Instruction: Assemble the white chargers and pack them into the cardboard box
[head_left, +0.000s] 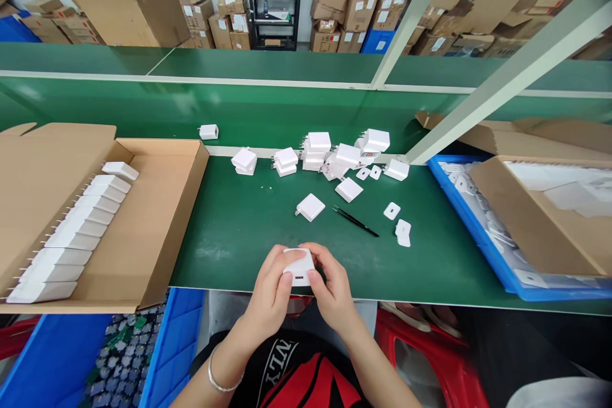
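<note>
A white charger (299,269) with a small dark port in its near face is held between both hands, just over the bench's front edge. My left hand (275,287) grips its left side, the thumb at the front and a finger across the top. Around its right side my right hand (329,284) is closed, thumb at the near corner. Beyond the hands a single white charger (310,207) lies flat, and black tweezers (356,221) rest to its right. Small white cover plates (403,233) lie farther right.
More white chargers (318,150) are piled along the bench's back strip. At left, an open cardboard box (165,217) holds a row of chargers. A blue tray (478,248) with white parts and a carton stands right. Below left, a blue bin (167,344) contains circuit boards. A slanted white post (502,76) crosses upper right.
</note>
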Motion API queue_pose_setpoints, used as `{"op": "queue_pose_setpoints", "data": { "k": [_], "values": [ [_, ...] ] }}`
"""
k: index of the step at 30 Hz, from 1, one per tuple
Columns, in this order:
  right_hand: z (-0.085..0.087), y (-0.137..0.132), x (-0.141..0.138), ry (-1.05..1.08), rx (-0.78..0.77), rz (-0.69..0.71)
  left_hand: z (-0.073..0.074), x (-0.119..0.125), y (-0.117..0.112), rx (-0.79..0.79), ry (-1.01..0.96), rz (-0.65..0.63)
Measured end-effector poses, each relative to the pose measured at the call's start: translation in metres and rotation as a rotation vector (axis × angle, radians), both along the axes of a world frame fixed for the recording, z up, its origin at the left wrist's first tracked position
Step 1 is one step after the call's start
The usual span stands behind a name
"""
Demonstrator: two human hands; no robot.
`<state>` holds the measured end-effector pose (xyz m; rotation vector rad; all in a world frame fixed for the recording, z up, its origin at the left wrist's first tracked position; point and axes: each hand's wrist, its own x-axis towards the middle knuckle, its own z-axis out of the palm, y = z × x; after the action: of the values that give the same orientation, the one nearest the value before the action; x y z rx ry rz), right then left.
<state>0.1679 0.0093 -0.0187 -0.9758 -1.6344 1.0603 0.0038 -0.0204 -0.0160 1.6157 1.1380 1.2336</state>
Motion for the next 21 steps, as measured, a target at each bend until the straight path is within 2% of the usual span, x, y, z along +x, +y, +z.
{"op": "queue_pose_setpoints", "data": {
  "k": [9,18,21],
  "values": [
    [-0.025,0.010,0.002,0.038,-0.151,0.085,-0.023,0.004,0.008,0.062,-0.001,0.061],
    [-0.025,0.008,0.000,0.035,-0.149,0.031,-0.022,0.005,0.009,0.024,0.026,0.082],
    [-0.023,0.009,0.000,0.049,-0.147,0.058,-0.023,0.005,0.009,0.017,0.029,0.084]
  ]
}}
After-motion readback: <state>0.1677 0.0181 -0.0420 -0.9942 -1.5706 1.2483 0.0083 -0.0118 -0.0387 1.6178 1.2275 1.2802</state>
